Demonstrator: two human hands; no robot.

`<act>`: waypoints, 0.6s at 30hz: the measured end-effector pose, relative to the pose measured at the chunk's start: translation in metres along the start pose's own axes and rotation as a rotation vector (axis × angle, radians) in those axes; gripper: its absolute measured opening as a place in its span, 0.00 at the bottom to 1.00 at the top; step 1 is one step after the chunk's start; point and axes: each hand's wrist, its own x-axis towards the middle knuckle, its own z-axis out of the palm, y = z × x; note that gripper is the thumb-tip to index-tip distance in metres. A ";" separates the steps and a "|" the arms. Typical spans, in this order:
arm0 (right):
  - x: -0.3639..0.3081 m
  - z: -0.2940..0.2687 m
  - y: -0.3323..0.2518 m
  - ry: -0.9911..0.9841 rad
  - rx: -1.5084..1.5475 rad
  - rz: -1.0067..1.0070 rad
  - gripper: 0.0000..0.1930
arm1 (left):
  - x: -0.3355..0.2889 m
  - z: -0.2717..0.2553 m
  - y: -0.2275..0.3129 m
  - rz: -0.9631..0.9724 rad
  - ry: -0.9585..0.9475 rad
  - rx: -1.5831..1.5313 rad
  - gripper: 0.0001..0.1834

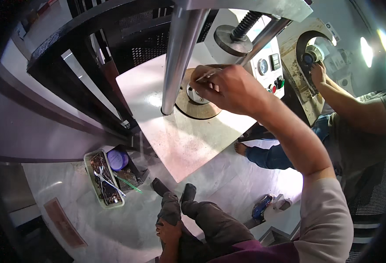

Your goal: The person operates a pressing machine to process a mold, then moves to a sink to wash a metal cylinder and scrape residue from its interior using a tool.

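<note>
Two bare hands in view, and only one is in the danger spot! The right hand point(230, 90) reaches to the upper middle of the frame, thumb and fingers closed in what looks like a pinch on a thin, pale-glinting piece point(208, 75), too small to identify. Just below those fingertips sits a round, silver metal disc point(197, 98) with screw heads, partly hidden by the hand, on a broad, tan-brown round base point(207, 113) set on a white, square-cornered slab point(188, 151).

Now look up and right: a round, grey metal press head point(230, 41) hangs under a black coil spring point(247, 24). That's the big worry for me! Should it come down with fingers over the disc, they could be crushed, and the cause could be as small as an accidental press: the forearm crosses close to the white control panel point(259, 81), right of centre, with its red button point(272, 88).

Smaller trouble: a slip of the pinch could drop that piece under the palm, where the hand itself blocks the view. And there's no second hand steadying anything; the left hand point(170, 231) lies at lower centre, fingers loosely apart over a dark-trousered leg. Knuckles might also knock the thick, polished steel column point(180, 57) on a hurried pull to the left.
</note>
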 end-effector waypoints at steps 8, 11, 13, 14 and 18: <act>0.010 0.013 -0.010 0.205 0.042 0.241 0.17 | 0.001 0.021 -0.013 0.007 0.075 -0.013 0.51; 0.006 0.011 -0.034 0.163 0.188 0.504 0.16 | 0.001 0.016 -0.015 0.003 0.024 -0.049 0.50; 0.001 0.027 -0.035 0.402 0.825 0.608 0.14 | 0.003 0.015 -0.013 -0.016 0.012 -0.071 0.50; -0.001 0.025 -0.049 0.421 0.884 0.605 0.12 | 0.004 0.015 -0.016 -0.021 0.014 -0.070 0.50; -0.019 0.028 -0.046 0.517 1.012 0.427 0.15 | -0.001 0.010 -0.017 -0.037 -0.017 -0.109 0.51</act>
